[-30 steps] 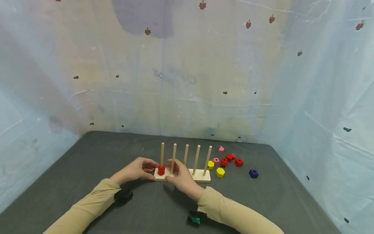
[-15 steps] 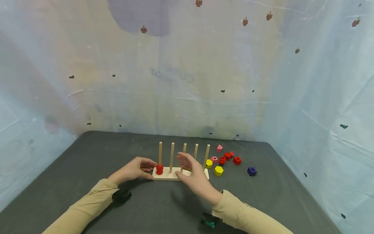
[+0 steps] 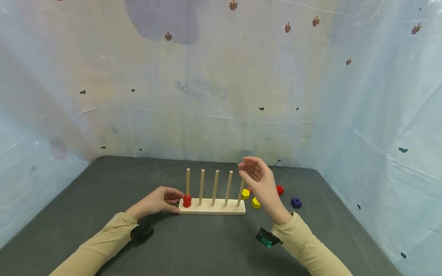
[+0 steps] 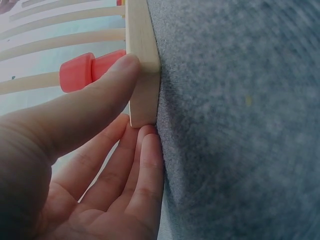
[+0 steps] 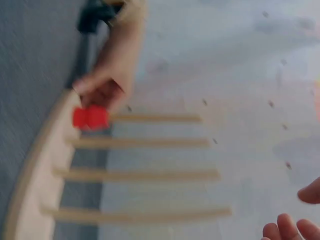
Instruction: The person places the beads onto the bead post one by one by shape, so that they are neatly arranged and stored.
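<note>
The left hand (image 3: 160, 201) pinches the left end of a wooden peg stand (image 3: 219, 210) on the dark table (image 3: 207, 237); red pieces (image 3: 187, 201) sit on its leftmost peg (image 3: 188, 182). The right hand (image 3: 262, 184), empty, thumb spread from fingers, hovers by the rightmost peg (image 3: 240, 197). Lettering (image 3: 218, 92) on the far sheet (image 3: 155, 130) is too faint to read.
</note>
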A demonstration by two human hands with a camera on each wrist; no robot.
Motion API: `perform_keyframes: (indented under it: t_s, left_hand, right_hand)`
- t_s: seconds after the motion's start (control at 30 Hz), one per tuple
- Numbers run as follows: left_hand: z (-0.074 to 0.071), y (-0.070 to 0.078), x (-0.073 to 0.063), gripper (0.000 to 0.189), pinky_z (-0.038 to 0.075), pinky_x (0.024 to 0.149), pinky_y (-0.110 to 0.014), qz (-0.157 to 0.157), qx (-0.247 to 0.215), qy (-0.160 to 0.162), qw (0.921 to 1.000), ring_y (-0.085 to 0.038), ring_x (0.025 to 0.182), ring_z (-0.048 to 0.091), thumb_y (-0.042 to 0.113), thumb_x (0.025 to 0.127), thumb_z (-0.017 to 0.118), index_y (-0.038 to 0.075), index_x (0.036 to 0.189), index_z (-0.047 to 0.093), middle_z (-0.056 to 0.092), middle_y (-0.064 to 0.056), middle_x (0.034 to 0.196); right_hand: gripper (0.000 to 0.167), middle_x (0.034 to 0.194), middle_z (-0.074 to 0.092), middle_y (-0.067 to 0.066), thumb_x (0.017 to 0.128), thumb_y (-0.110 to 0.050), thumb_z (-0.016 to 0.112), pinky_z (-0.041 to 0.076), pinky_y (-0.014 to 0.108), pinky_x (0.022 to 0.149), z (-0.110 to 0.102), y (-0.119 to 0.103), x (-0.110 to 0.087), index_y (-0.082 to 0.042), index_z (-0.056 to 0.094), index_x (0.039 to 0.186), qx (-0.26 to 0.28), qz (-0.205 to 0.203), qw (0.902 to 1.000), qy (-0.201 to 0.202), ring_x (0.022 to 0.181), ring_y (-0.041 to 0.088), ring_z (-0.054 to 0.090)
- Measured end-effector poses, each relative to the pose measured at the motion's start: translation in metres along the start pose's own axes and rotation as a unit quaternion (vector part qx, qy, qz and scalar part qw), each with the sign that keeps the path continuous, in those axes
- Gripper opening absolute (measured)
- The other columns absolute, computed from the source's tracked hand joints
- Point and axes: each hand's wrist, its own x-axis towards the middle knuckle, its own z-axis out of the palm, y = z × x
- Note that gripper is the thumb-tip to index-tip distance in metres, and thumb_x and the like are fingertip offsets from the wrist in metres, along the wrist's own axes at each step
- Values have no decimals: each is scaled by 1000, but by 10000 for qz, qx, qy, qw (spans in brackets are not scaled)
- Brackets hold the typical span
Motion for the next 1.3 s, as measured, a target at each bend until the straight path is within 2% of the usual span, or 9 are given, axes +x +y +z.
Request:
perform_keyframes:
  t_s: [0.17, 0.37, 0.47, 0.6, 0.7, 0.9, 1.1, 1.3]
  left_hand:
    - [-1, -1, -1, 57, 54, 88, -32, -9, -5, -1, 10000, -28, 109, 60, 12, 72, 84, -2, 122, 61, 61, -16, 120]
    - [0, -1, -2, 57, 54, 88, -32, 0, -6, 8, 10000, -28, 108, 60, 13, 72, 84, -3, 122, 61, 62, -16, 119]
    - [0, -2, -2, 57, 54, 88, -31, -18, -6, 2, 10000, -28, 108, 60, 14, 72, 84, -3, 122, 61, 62, -16, 119]
    - [0, -2, -2, 56, 53, 89, -32, 3, -7, -8, 10000, -28, 108, 60, 13, 72, 84, -2, 121, 62, 62, -16, 119]
    - [0, -1, -1, 56, 53, 89, -32, 9, -19, -2, 10000, -28, 108, 60, 13, 72, 84, -2, 121, 62, 62, -15, 119]
    - [-1, -1, -1, 56, 53, 88, -31, -23, -49, 9, 10000, -27, 108, 60, 13, 72, 84, -2, 121, 62, 62, -15, 119]
    - [-1, 0, -1, 56, 53, 88, -29, 6, -124, -7, 9999, -27, 108, 60, 12, 72, 84, -2, 121, 62, 62, -15, 119]
    - [-1, -1, -2, 56, 53, 89, -30, -3, -138, 13, 9999, -27, 108, 60, 12, 72, 84, -3, 121, 61, 62, -15, 119]
  right_hand:
    - [38, 119, 60, 13, 94, -20, 65, 49, 28, 94, -32, 5, 14, -8, 53, 128, -330, 335, 9983, 342, 112, 26, 56]
    - [39, 122, 59, 13, 96, -25, 62, 46, 32, 97, -72, 40, 30, -6, 55, 129, -924, 732, 9904, 720, 112, 20, 55]
    - [40, 125, 58, 14, 96, -27, 61, 44, 38, 98, -91, 61, 33, -6, 55, 129, -1079, 1035, 9853, 824, 112, 21, 54]
    - [44, 130, 54, 17, 97, -29, 59, 42, 45, 100, -110, 82, 35, -5, 52, 132, -1178, 1531, 9793, 607, 116, 31, 50]
    - [48, 134, 50, 20, 98, -30, 58, 40, 48, 102, -118, 92, 36, -3, 48, 136, -1196, 1847, 9749, 333, 121, 36, 47]
    - [50, 138, 45, 22, 99, -30, 55, 38, 52, 104, -125, 107, 33, -1, 45, 139, -1458, 2305, 9621, -9, 125, 37, 44]
    - [49, 136, 46, 25, 99, -26, 54, 38, 53, 104, -131, 123, 29, 2, 46, 138, -1548, 2699, 9503, -35, 123, 42, 45]
    - [48, 133, 50, 24, 99, -28, 53, 45, 47, 98, -133, 133, 28, 2, 48, 137, -1736, 2991, 9383, -53, 117, 38, 51]
